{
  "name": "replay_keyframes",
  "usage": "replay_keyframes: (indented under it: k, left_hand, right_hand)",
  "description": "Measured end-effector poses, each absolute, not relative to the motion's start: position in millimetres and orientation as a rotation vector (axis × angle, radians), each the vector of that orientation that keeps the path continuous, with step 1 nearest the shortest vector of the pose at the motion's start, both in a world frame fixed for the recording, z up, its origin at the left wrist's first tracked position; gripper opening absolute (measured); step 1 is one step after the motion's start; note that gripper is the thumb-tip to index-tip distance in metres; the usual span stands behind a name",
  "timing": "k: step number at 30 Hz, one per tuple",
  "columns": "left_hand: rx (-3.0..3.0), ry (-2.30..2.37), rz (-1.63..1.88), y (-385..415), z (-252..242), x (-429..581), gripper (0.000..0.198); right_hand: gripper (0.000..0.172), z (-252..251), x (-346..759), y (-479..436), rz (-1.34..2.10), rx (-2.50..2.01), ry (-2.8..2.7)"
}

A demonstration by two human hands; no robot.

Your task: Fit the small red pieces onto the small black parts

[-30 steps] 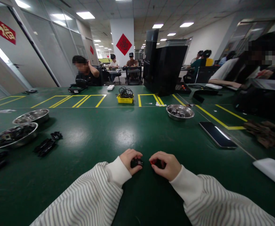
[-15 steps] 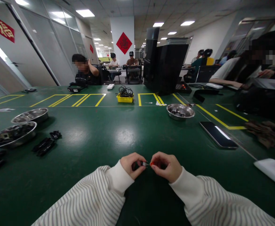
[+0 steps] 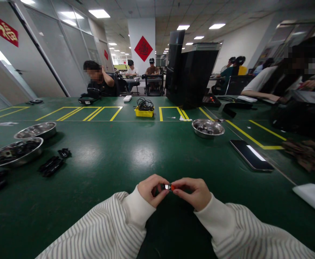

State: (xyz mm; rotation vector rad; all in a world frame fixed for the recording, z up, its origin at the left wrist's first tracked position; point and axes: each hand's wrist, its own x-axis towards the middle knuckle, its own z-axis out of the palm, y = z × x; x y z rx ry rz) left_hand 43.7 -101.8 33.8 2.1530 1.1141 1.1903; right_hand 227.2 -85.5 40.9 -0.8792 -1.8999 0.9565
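Note:
Between thumb and fingers, my left hand (image 3: 152, 190) pinches a small black-and-silver part (image 3: 167, 187), too small to name exactly. My right hand (image 3: 193, 191) is closed in a pinch on a small orange piece (image 3: 172, 187). The two pieces meet end to end just above the green table, near its front edge. Whether they are joined I cannot tell. Fingers cover most of both pieces.
Metal bowls (image 3: 36, 130) and black parts (image 3: 51, 165) lie to the left. Ahead is a yellow bin (image 3: 144, 113) with cables. A metal bowl (image 3: 208, 135), a phone (image 3: 251, 155) and a white object (image 3: 312, 198) are on the right. Other people sit around.
My right hand has straightened its fingers and brought the orange piece against the black-and-silver part, closing the small gap. My left hand has hardly moved.

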Motion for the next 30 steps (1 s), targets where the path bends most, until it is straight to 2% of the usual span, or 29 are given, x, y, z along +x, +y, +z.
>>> replay_keyframes:
  k: [17, 30]
  left_hand:
    - [2.272, 1.069, 1.191, -101.8, 34.2, 42.0, 0.013]
    - [2.302, 1.077, 1.254, -102.5, 37.1, 44.1, 0.010]
  right_hand:
    - [0.008, 40.3, 227.3, -84.7, 0.894, -0.783, -1.901]
    - [0.016, 37.1, 221.1, -89.5, 1.129, -0.950, -1.713]
